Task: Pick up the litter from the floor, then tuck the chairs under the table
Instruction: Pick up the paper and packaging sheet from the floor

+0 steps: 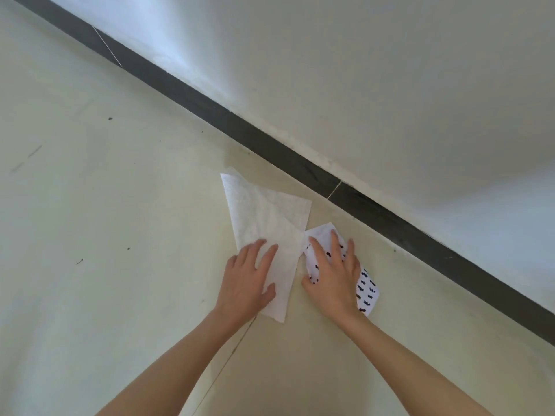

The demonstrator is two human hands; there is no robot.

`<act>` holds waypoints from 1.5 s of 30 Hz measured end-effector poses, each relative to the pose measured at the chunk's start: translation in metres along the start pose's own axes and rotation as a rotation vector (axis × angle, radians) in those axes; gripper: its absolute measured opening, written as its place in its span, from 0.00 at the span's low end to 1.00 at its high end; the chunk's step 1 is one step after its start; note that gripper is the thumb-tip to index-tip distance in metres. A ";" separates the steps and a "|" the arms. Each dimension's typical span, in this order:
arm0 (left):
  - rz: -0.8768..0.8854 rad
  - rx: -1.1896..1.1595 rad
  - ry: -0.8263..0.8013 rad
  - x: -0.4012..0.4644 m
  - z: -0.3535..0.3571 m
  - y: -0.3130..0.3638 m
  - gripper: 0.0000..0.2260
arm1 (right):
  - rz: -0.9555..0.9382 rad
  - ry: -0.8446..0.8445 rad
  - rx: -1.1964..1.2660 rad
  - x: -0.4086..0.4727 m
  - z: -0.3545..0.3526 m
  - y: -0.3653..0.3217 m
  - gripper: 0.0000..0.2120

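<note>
Pressing down on two pieces of litter at once, you have both hands flat on the floor [90, 205] close to the wall. Your left hand [247, 285] lies with fingers straight and slightly spread on the lower part of the plain white paper [264, 217], which is spread out flat and partly folded over itself; nothing is pinched or lifted, the palm merely rests on it. Your right hand [332, 276] is likewise extended, fingers splayed, covering the middle of the patterned paper [368, 291], a smaller white piece with black marks that shows beyond the fingertips and by the wrist. The two papers lie just beside each other, edges touching or nearly so; I cannot tell which.

Judgement: flat sheets on a smooth floor give no edge to grasp, so the flat-handed contact likely serves to pin or slide each sheet before the fingers curl to gather it. Neither piece is yet off the floor.

Beyond the papers, the dark skirting strip [270, 145] runs diagonally along the base of the pale wall [390, 85].

Containers: none in view; no bin or bag is visible to receive the litter. Chairs and table are not in view, so that part of the task appears not yet begun
</note>
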State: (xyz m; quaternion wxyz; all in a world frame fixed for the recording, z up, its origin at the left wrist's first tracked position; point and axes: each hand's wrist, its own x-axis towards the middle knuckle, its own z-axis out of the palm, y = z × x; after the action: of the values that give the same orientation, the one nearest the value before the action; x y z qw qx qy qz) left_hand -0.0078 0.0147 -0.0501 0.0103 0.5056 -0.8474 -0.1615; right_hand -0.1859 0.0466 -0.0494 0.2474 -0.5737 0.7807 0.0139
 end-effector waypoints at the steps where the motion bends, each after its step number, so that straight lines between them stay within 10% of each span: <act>1: -0.052 0.008 -0.009 0.008 -0.001 -0.003 0.42 | 0.115 0.012 0.034 0.002 -0.001 0.002 0.36; 8: -0.534 -0.265 -0.163 0.040 0.001 0.004 0.51 | 0.348 -0.007 -0.086 0.006 -0.001 0.023 0.51; 13: -0.440 -0.321 -0.170 0.048 0.000 -0.001 0.10 | 0.285 -0.005 -0.007 0.009 -0.002 0.016 0.25; 16: -0.450 -0.472 -0.111 0.048 -0.019 0.005 0.07 | 0.241 -0.062 0.332 0.009 -0.023 0.000 0.08; 28: -0.782 -1.276 0.285 -0.017 -0.367 0.070 0.04 | 0.219 -0.159 1.135 -0.112 -0.321 -0.197 0.11; 37: -0.836 -1.444 0.296 -0.126 -0.666 0.137 0.23 | -0.070 -0.282 0.971 -0.274 -0.542 -0.328 0.15; 45: -0.820 -1.597 0.322 -0.221 -0.760 0.171 0.21 | -0.475 -0.361 0.303 -0.367 -0.605 -0.372 0.21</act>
State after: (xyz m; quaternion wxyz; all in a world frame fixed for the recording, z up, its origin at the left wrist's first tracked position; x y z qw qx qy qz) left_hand 0.0917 0.0794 0.7511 0.4172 0.6262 -0.2259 -0.6187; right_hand 0.0067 0.0613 0.7262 0.4606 -0.6848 0.5616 -0.0589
